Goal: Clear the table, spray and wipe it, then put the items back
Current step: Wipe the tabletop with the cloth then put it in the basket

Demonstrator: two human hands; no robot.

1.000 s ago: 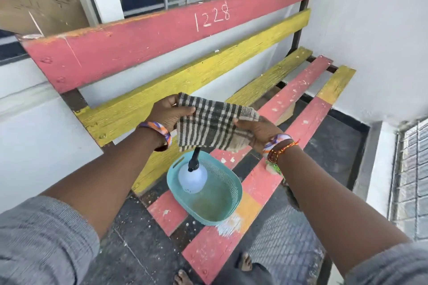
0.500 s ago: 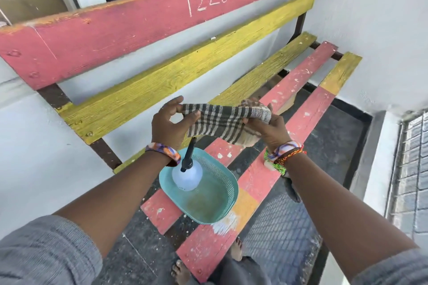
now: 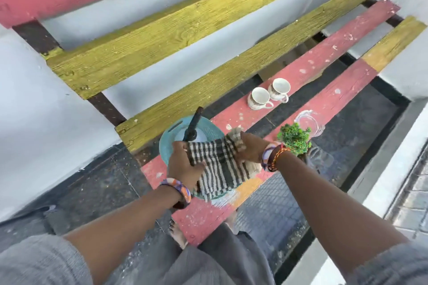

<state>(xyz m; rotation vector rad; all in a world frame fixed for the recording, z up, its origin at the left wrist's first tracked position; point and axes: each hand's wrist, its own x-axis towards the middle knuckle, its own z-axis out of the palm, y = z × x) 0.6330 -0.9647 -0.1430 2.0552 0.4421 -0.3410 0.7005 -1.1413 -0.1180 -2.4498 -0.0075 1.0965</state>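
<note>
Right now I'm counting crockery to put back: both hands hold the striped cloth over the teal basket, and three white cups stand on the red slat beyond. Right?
Not quite: the head view shows two white cups, not three. The rest holds: left hand and right hand hold the striped cloth over the teal basket.

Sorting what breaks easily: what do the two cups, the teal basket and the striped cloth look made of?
Two cups: likely glazed ceramic, glossy white with a printed band.
Teal basket: apparently moulded plastic, with a matte perforated wall and slot handle.
Striped cloth: woven fabric, soft and creased between both hands, with a fuzzy edge.
</note>
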